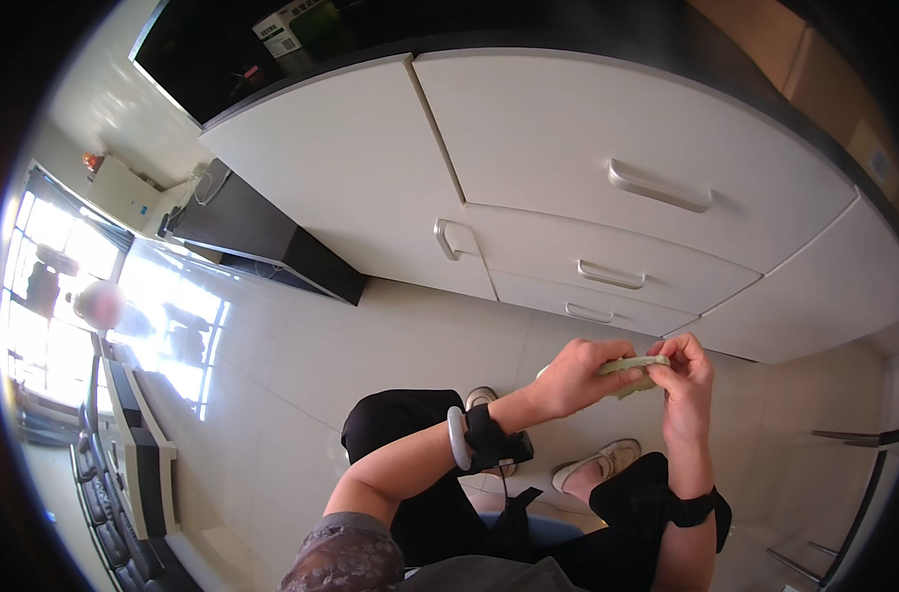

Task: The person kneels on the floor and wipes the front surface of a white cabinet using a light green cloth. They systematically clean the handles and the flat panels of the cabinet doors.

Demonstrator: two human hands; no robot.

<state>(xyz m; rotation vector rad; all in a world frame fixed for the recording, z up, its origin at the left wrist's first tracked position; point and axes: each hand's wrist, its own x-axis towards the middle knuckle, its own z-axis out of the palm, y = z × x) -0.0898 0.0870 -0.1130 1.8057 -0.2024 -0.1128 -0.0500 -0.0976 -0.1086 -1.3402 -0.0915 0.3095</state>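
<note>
My left hand [584, 379] and my right hand [685, 377] come together over the tiled floor, in front of the cabinet's lower drawers. Between them is a thin, pale green piece [633, 365] with an uneven lower edge; its material is too small to tell. The left thumb and fingers pinch its near side. At its right end, the right thumb and fingertips grip it. Part of the piece is hidden behind my fingers. I wear a pale bangle [458, 439] on the left wrist, and a black strap on each wrist.
A white cabinet [560, 133] with metal handles rises ahead, a cardboard box [753, 37] on its dark top. At the left stand a dark low unit [250, 214] and a table [150, 459]. Metal furniture legs [856, 436] reach in from the right.
</note>
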